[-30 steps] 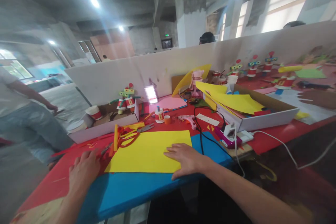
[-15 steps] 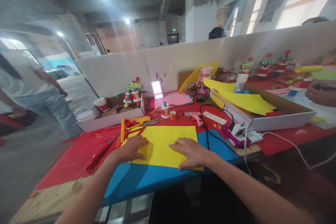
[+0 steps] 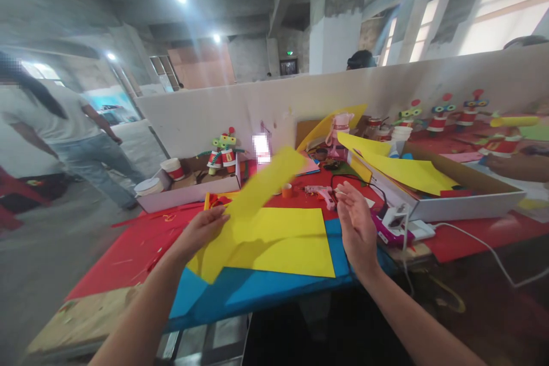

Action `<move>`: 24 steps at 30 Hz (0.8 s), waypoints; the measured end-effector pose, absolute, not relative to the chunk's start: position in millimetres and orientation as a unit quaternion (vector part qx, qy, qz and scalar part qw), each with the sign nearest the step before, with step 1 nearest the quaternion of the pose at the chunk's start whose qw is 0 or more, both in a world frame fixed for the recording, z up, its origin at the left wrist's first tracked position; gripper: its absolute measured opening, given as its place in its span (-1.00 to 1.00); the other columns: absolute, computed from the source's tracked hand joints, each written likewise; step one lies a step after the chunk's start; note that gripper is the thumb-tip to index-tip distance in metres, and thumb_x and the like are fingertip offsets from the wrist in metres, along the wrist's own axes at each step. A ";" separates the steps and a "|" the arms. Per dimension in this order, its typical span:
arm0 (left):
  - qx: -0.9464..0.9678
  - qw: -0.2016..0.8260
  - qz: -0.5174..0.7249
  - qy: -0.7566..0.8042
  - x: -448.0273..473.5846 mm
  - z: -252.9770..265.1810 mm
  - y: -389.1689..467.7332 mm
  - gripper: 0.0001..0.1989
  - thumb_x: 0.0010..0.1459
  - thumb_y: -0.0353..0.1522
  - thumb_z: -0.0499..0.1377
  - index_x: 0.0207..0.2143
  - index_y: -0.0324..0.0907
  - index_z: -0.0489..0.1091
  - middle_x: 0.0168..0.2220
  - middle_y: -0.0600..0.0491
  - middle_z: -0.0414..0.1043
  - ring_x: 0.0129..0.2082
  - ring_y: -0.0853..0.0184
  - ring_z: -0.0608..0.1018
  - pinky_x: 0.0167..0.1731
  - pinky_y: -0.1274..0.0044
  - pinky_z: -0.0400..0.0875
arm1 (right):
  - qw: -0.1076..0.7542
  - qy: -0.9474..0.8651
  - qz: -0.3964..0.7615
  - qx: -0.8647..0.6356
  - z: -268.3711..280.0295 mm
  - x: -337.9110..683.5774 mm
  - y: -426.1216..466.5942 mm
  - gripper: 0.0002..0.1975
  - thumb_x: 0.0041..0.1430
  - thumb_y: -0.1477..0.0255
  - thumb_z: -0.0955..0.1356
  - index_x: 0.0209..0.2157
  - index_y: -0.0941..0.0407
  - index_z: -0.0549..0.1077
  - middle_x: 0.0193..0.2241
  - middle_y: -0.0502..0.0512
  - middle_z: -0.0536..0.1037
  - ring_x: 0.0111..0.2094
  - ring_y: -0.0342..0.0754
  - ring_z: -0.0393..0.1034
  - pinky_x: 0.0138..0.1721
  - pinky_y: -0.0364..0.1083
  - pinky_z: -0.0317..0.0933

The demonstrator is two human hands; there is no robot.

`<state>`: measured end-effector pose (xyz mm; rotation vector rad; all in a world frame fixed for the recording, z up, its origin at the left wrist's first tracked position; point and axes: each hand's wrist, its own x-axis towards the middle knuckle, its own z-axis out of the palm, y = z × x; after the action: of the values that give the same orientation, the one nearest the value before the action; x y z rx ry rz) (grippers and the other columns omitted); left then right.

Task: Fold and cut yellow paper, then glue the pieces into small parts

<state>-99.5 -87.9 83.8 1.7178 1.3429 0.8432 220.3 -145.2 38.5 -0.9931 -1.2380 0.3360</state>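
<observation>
over the near side of the red-covered table (image 3: 118, 269), the left hand (image 3: 209, 227) holds a piece of yellow paper (image 3: 261, 186), thumb and fingers closed on its left edge. the paper is raised at a slant, its upper end blurred and leaning away to the right; whether its lower end touches what lies under it cannot be told. behind and below it, a flat yellow sheet (image 3: 295, 235) rests on a blue sheet (image 3: 240, 294), partly covered from view and crossed by a shadow. the right hand (image 3: 358, 229) is up beside the flat sheet's right edge, fingers pointing upward and loosely opened, palm turned left.

near its fingertips lies a pink glue gun (image 3: 325, 195), with a small orange cup (image 3: 286, 190) to the left of it. a purple power strip (image 3: 388, 233) sits to the right. farther back on the left, small figures (image 3: 223, 154) stand in a shallow box (image 3: 193, 197); on the right, yellow sheets (image 3: 416, 174) lie across a larger box (image 3: 476, 206).
</observation>
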 end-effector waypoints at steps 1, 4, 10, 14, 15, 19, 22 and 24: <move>0.629 0.442 0.379 0.516 -91.1 82.5 -88.6 -0.60 -0.01 -0.06 0.20 -0.27 -0.19 0.38 -0.39 0.04 0.51 -0.41 0.29 0.54 -0.43 0.52 0.41 | 0.695 -0.529 0.211 -0.439 39.0 215.1 -141.8 -0.51 0.26 0.23 0.24 0.19 0.01 0.17 0.14 0.18 0.31 0.11 0.04 0.25 0.13 0.09 0.11; 0.554 0.531 0.463 0.445 -54.6 70.8 -89.1 -0.59 -0.04 -0.12 0.24 -0.19 -0.17 0.36 -0.40 0.05 0.53 -0.39 0.29 0.57 -0.40 0.52 0.43 | 0.607 -0.543 0.420 -0.400 35.2 186.1 -124.3 -0.39 0.12 0.14 0.34 0.15 0.08 0.22 0.01 0.21 0.44 0.00 0.05 0.35 0.02 0.05 0.23; 0.499 0.588 0.472 0.426 1.5 24.2 -96.4 -0.64 -0.12 -0.17 0.30 -0.32 -0.15 0.30 -0.58 0.17 0.43 -0.60 0.40 0.50 -0.60 0.62 0.30 | 0.609 -0.435 0.579 -0.324 12.8 134.9 -73.5 -0.54 -0.10 0.08 0.43 -0.25 0.13 0.45 -0.33 0.09 0.59 -0.30 0.03 0.48 -0.25 -0.03 0.33; 0.500 0.592 0.443 0.450 2.2 -1.3 -103.1 -0.62 -0.15 -0.20 0.33 -0.38 -0.11 0.20 -0.70 0.30 0.24 -0.74 0.49 0.34 -0.72 0.67 0.14 | 0.653 -0.387 0.567 -0.320 -3.4 138.0 -46.4 -0.57 -0.13 0.07 0.44 -0.35 0.11 0.45 -0.44 0.01 0.59 -0.41 0.00 0.48 -0.35 -0.05 0.34; 0.505 0.593 0.437 0.449 0.9 -5.1 -104.7 -0.62 -0.14 -0.19 0.32 -0.39 -0.11 0.20 -0.70 0.30 0.22 -0.75 0.48 0.33 -0.72 0.66 0.15 | 0.660 -0.382 0.561 -0.324 -6.7 140.4 -42.3 -0.57 -0.12 0.06 0.43 -0.35 0.12 0.45 -0.45 0.01 0.59 -0.40 0.01 0.48 -0.35 -0.05 0.34; 0.553 0.568 0.402 0.458 -5.4 -7.5 -105.6 -0.64 -0.05 -0.10 0.26 -0.42 -0.12 0.20 -0.71 0.28 0.20 -0.79 0.48 0.28 -0.74 0.64 0.12 | 0.666 -0.370 0.560 -0.326 -15.9 146.6 -35.9 -0.56 -0.10 0.07 0.42 -0.31 0.14 0.48 -0.47 0.03 0.60 -0.36 0.03 0.50 -0.34 -0.05 0.35; 0.663 0.473 0.309 0.491 -23.3 5.6 -90.8 -0.70 0.14 -0.09 0.07 -0.41 -0.15 0.26 -0.73 0.22 0.24 -0.77 0.44 0.33 -0.72 0.62 0.16 | 0.660 -0.382 0.574 -0.297 -14.9 149.8 -39.2 -0.56 -0.15 0.13 0.47 -0.27 0.12 0.49 -0.44 0.02 0.61 -0.35 0.02 0.51 -0.32 -0.04 0.36; 0.742 0.270 0.262 0.555 -45.2 18.8 -72.0 -0.71 0.25 -0.22 -0.08 -0.34 -0.17 0.33 -0.58 0.08 0.42 -0.58 0.37 0.49 -0.55 0.58 0.33 | 0.650 -0.392 0.581 -0.293 -7.0 154.5 -44.4 -0.58 -0.16 0.16 0.47 -0.27 0.12 0.49 -0.43 0.01 0.61 -0.34 0.03 0.52 -0.32 -0.03 0.37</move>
<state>-45.2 -72.0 18.8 1.9988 1.4949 0.7062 154.5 -44.4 -7.0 -0.6645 -0.8906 1.3202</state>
